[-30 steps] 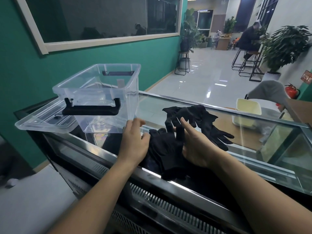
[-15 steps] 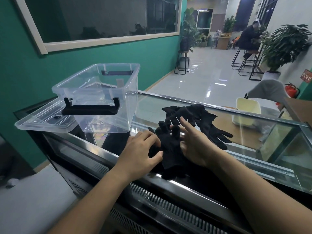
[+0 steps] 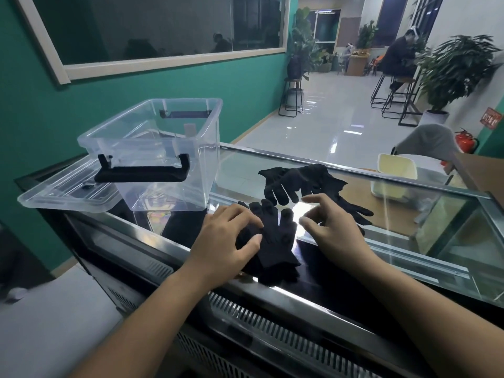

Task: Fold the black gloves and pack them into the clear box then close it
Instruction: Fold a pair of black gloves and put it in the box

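Both hands are working mid-frame: left hand (image 3: 223, 241) now pressing the near glove (image 3: 275, 241) flat, right hand (image 3: 332, 227) lifting off, fingers spread, empty.

No text is showing legibly anywhere. A small red sign (image 3: 491, 121) is hanging on the wall at the far right with pale marks on it, but they are blurring too much to read.
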A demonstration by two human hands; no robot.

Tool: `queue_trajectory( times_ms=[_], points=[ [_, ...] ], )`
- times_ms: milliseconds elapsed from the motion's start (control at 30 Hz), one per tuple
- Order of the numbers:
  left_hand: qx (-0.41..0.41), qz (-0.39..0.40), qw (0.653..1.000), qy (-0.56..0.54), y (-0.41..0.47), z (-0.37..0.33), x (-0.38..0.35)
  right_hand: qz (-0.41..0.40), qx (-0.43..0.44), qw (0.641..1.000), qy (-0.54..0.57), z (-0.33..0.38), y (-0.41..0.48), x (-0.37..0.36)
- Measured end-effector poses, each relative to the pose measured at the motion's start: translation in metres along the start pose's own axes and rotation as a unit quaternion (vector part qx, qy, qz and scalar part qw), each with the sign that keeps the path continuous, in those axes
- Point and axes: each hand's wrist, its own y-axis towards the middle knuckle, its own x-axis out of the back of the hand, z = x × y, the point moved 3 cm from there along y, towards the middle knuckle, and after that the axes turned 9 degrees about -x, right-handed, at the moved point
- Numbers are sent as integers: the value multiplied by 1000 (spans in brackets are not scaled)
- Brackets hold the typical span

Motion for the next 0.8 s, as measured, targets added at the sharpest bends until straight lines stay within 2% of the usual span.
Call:
queue_trajectory(
  times_ms=[133,267,533,700,800],
  points=[
    [-17,41,997,-69,-2,-21,1,15,51,998,-42,1,-3,-2],
    [-53,90,994,-39,-6,-33,-3,20,77,996,-51,0,-3,0],
    [-46,94,993,-55,-21,-31,-2,25,91,993,-71,-1,-3,-4],
    [-27,106,986,-126,-25,-32,4,39,100,990,-89,-2,-4,-7],
    [-53,99,990,-82,-26,-29,7,14,120,990,-79,2,-5,-4]
  ],
)
